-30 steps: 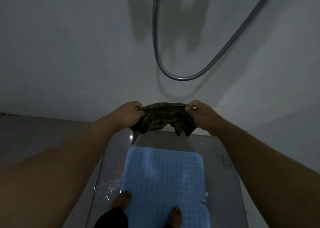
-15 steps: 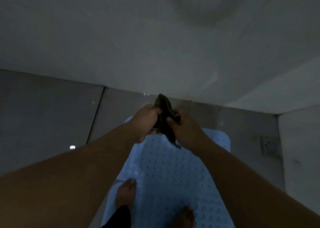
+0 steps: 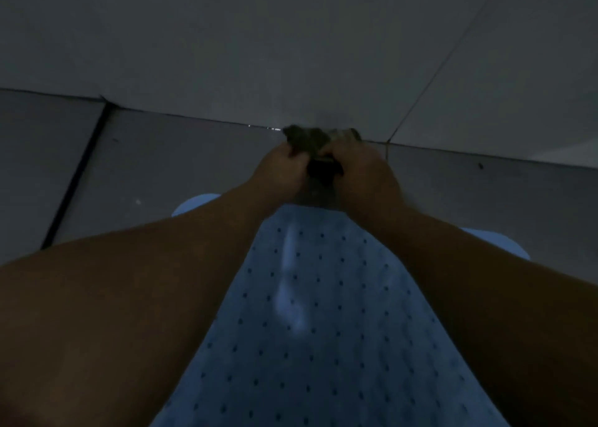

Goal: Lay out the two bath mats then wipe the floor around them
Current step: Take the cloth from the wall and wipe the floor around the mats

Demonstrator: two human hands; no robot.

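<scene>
Both hands clutch a bunched dark cloth (image 3: 315, 148) down at the strip of grey floor (image 3: 168, 161) where it meets the wall (image 3: 291, 47): the left hand (image 3: 281, 170) grips its left side with curled fingers, and the right hand (image 3: 359, 167) bears on its right side, fingers wrapped over the top. The blue bath mat (image 3: 326, 313), dotted with small holes, lies flat just behind the hands, under both forearms, its rounded far corners showing at either side.
</scene>
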